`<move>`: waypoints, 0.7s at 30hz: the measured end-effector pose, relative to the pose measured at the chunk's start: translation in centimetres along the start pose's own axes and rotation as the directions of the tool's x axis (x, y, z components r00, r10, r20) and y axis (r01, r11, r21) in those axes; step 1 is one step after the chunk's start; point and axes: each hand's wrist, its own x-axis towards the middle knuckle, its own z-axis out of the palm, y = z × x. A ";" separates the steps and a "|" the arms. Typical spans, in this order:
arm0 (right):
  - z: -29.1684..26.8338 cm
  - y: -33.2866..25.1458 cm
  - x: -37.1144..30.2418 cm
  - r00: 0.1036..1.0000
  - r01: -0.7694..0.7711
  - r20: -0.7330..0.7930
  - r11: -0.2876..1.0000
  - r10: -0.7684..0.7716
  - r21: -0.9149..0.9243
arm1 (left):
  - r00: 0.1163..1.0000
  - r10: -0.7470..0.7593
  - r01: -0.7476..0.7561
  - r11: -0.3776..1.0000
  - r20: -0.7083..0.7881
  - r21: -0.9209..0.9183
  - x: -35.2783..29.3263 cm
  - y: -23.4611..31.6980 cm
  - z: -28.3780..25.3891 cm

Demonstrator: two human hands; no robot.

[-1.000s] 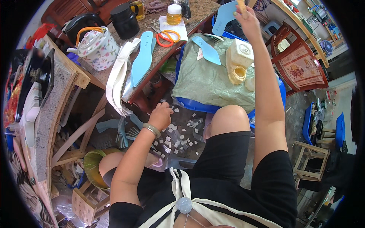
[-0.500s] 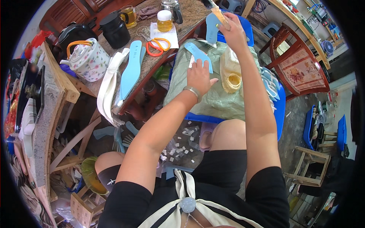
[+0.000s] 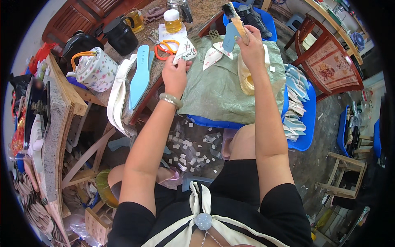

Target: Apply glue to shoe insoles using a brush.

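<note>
My right hand [image 3: 252, 46] is closed around a wooden-handled brush [image 3: 239, 25] with dark bristles, raised over the covered work surface. A light blue insole [image 3: 231, 37] is in the same hand, against the brush. To the left, my left hand [image 3: 176, 75] pinches a white shoe insole piece [image 3: 186, 50] with printing on it, close to the table edge. Another white printed piece [image 3: 212, 58] lies on the green plastic sheet [image 3: 218, 99] between my hands. Below my right wrist stands a cut-open plastic container [image 3: 247, 80] with yellowish residue, partly hidden by the wrist.
Orange-handled scissors [image 3: 166, 47], blue insoles [image 3: 142, 76], white strips [image 3: 117, 90] and a jar [image 3: 173, 21] rest on the table at left. A blue crate [image 3: 309, 123] at right holds stacked insoles. White scraps [image 3: 193, 152] litter the floor. A wooden chair [image 3: 329, 61] stands at far right.
My left hand has come off the blue insole on the sheet, moved left and now pinches a white printed piece. My right hand still holds the brush and blue insole, slightly lower.
</note>
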 end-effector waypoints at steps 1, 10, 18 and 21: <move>-0.1 0.1 -0.1 0.999 0.028 -0.027 1.000 -0.028 -0.001 | 1.000 -0.031 0.031 0.999 -0.007 0.015 -0.7 -0.1 0.2; -1.1 -0.1 -0.6 0.999 -0.042 -0.016 0.999 0.042 0.010 | 0.778 -0.591 0.577 0.535 0.214 -0.618 -6.0 -7.7 5.6; -2.3 -0.5 -0.1 0.998 0.060 -0.023 0.998 -0.059 0.017 | 0.601 -0.706 0.752 0.658 0.376 0.034 -6.2 -7.2 2.6; -2.4 -1.2 0.7 0.992 0.121 -0.027 0.990 -0.120 0.067 | 0.581 -0.714 0.703 0.682 0.392 0.200 -8.2 -5.5 0.6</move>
